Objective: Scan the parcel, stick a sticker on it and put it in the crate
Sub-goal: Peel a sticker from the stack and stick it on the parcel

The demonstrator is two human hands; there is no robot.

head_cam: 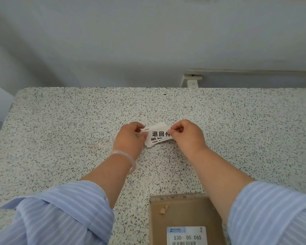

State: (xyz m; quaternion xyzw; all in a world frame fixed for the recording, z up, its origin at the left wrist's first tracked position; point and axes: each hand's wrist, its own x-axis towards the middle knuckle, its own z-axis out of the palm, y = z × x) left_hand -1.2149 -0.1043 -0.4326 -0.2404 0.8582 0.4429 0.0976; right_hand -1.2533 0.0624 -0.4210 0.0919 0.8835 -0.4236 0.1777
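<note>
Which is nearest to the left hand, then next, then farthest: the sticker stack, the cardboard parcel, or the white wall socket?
1. Sticker stack: pinched in the left hand, mid-table.
2. Cardboard parcel: near table edge, lower right.
3. White wall socket: behind the table's far edge, upper right.

the parcel (184, 218) is cut off by the bottom edge, its right side hidden under the forearm (217, 175).

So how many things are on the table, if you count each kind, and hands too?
Sticker stack: 1
Parcel: 1
Hands: 2, left hand and right hand, both pinching the sticker stack
Total: 4
</note>
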